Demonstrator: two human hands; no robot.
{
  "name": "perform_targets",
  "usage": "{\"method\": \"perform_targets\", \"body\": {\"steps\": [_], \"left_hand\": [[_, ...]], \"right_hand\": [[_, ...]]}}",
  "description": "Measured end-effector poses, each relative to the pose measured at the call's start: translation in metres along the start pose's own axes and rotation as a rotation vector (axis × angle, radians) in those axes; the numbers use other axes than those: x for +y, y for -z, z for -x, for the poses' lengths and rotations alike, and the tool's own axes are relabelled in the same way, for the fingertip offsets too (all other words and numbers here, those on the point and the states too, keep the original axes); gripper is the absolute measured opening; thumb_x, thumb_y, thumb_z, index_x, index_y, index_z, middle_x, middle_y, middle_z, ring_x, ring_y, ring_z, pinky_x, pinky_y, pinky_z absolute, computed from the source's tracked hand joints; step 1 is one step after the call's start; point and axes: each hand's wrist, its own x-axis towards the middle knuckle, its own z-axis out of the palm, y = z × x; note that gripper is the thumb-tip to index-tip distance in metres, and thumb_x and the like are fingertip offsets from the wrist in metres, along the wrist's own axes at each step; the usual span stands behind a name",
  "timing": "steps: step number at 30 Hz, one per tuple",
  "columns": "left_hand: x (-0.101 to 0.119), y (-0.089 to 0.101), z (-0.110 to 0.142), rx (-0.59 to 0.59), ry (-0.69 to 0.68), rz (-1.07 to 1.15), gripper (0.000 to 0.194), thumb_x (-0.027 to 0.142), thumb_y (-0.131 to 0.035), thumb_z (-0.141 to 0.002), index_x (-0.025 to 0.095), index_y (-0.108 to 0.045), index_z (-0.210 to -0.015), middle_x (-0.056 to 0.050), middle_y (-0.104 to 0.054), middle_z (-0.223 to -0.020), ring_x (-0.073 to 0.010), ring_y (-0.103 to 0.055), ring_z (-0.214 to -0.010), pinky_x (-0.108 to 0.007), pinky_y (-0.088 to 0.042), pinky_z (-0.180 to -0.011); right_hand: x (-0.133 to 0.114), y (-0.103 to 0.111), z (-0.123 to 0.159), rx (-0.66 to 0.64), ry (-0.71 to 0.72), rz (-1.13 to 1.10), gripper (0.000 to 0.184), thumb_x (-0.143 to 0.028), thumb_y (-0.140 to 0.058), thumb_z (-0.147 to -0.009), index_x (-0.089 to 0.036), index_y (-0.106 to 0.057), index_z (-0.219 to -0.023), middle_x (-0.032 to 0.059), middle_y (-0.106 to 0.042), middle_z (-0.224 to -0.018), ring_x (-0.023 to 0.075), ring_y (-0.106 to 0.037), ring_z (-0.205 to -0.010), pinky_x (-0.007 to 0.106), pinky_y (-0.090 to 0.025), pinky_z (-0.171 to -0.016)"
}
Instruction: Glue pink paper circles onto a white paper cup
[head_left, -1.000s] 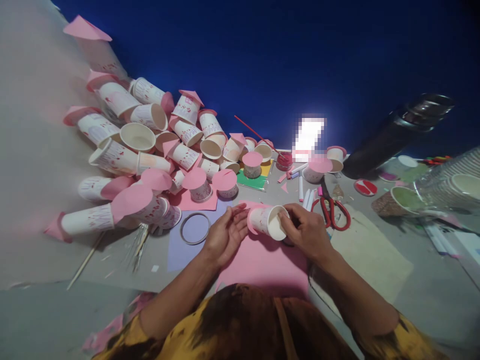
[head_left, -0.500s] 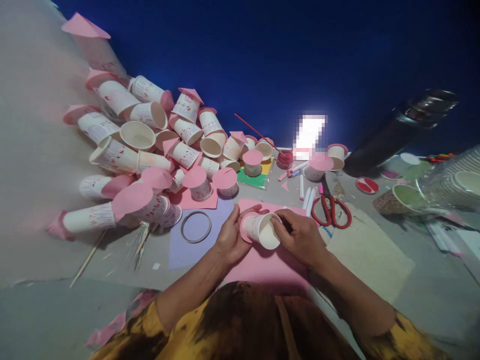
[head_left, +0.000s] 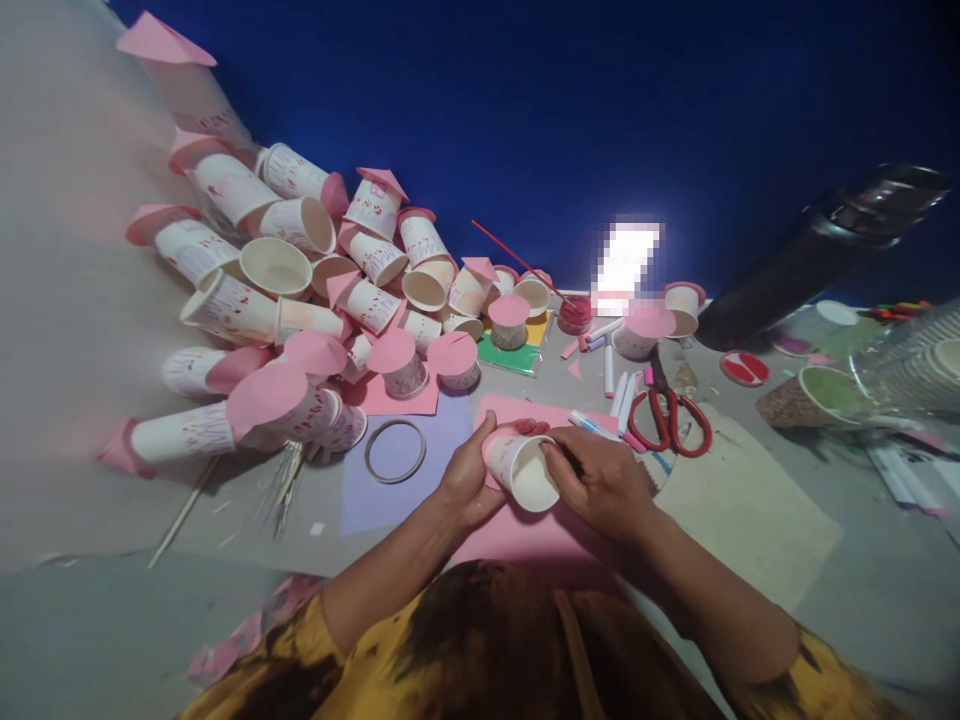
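Between my two hands is a white paper cup, tilted so its open mouth faces me and to the right. A pink paper disc sits at its base. My left hand cradles the base and the disc from the left, its fingers partly hidden behind the cup. My right hand pinches the rim on the right, with the thumb at the inside edge. Under the hands lies a sheet of pink paper. To its left a grey ring rests on a lilac paper sheet.
Many decorated cups with pink paper tops are piled at the left. Red-handled scissors, several markers and a pale paper sheet lie to the right. A dark bottle and stacked cups stand farther right.
The cup has turned slightly, so more of its mouth faces me. A blue-marked marker now shows above my right hand. Both hands keep their hold, and the view has shifted a little.
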Motion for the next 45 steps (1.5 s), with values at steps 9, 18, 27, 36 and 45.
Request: {"method": "perform_targets", "body": {"steps": [9, 18, 27, 36, 45], "left_hand": [[-0.002, 0.003, 0.0, -0.023, -0.011, -0.019, 0.055, 0.044, -0.042, -0.106, 0.005, -0.076, -0.09, -0.016, -0.079, -0.091, -0.0229, -0.076, -0.084, -0.035, -0.058, -0.091], [0.001, 0.001, 0.002, -0.028, -0.015, -0.009, 0.055, 0.045, -0.036, -0.107, 0.005, -0.075, -0.102, -0.02, -0.079, -0.103, -0.0281, -0.074, -0.102, -0.041, -0.056, -0.099], [0.012, 0.003, 0.025, -0.029, -0.125, 0.041, 0.048, 0.044, -0.037, -0.108, 0.01, -0.067, -0.122, -0.015, -0.077, -0.11, -0.0199, -0.075, -0.09, -0.034, -0.059, -0.089], [0.008, -0.007, 0.03, -0.052, -0.09, 0.009, 0.054, 0.048, -0.033, -0.108, 0.012, -0.058, -0.139, -0.017, -0.075, -0.119, -0.0242, -0.074, -0.106, -0.04, -0.056, -0.1], [0.014, -0.003, 0.022, -0.06, -0.068, -0.021, 0.055, 0.047, -0.033, -0.109, 0.009, -0.068, -0.127, -0.016, -0.075, -0.121, -0.0237, -0.073, -0.108, -0.037, -0.055, -0.101]], "right_hand": [[0.0, -0.002, 0.001, 0.024, 0.005, -0.022, 0.024, -0.019, -0.048, -0.102, -0.017, -0.067, -0.088, 0.0038, -0.072, -0.073, 0.0165, -0.066, -0.063, 0.027, -0.046, -0.062], [-0.001, 0.0, -0.001, 0.064, 0.007, -0.058, 0.018, -0.017, -0.052, -0.101, -0.016, -0.068, -0.092, 0.003, -0.072, -0.074, 0.0152, -0.067, -0.063, 0.026, -0.046, -0.062], [0.008, 0.003, 0.004, 0.102, 0.028, 0.105, 0.017, -0.015, -0.054, -0.101, -0.014, -0.07, -0.093, 0.0066, -0.075, -0.079, 0.0174, -0.067, -0.065, 0.031, -0.044, -0.064], [0.004, 0.004, 0.006, 0.087, 0.099, 0.27, 0.019, -0.019, -0.055, -0.102, -0.016, -0.072, -0.097, 0.0043, -0.071, -0.073, 0.0172, -0.063, -0.064, 0.032, -0.043, -0.065], [0.009, 0.006, 0.004, 0.114, 0.016, 0.176, 0.019, -0.019, -0.056, -0.101, -0.017, -0.073, -0.091, 0.0046, -0.073, -0.074, 0.0161, -0.063, -0.064, 0.03, -0.039, -0.064]]}}
